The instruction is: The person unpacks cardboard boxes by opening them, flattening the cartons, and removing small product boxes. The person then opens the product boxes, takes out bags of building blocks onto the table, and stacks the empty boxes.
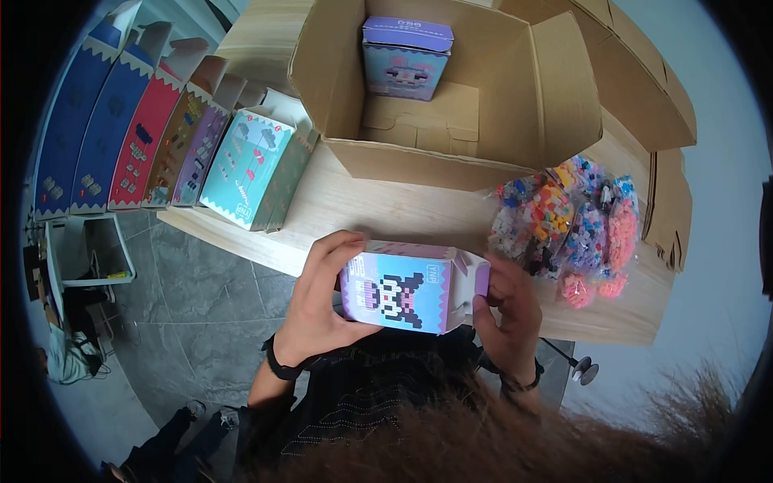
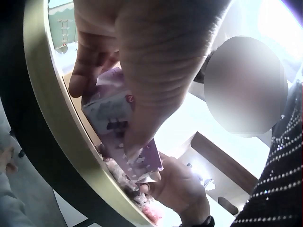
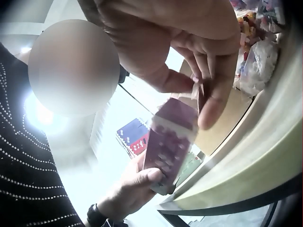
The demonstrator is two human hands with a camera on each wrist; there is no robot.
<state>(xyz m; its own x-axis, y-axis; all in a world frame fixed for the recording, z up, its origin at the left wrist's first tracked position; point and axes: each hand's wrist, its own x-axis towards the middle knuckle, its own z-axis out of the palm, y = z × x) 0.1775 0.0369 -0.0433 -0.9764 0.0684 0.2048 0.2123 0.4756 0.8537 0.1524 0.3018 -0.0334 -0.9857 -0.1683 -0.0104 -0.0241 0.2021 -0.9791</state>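
Observation:
A small lilac-and-blue carton (image 1: 431, 291) with a pixel-style figure on its front lies sideways in front of the person's chest. My left hand (image 1: 310, 314) grips it by the left end, fingers over the far edge and thumb along the near one. At the right end, the carton stands open with its flaps out. My right hand (image 1: 515, 310) pinches the purple end flap (image 1: 481, 282) between thumb and fingers; the right wrist view shows this thumb (image 3: 173, 81) close against the fingers at the flap. The carton's inside is hidden.
A large cardboard box (image 1: 419, 154) stands open at the back, holding another purple-and-blue carton (image 1: 405, 72). Bags of colourful small bricks (image 1: 564, 221) lie at the right. A teal carton (image 1: 254, 169) and a row of upright coloured cartons (image 1: 133, 133) line the left of the table (image 1: 346, 201).

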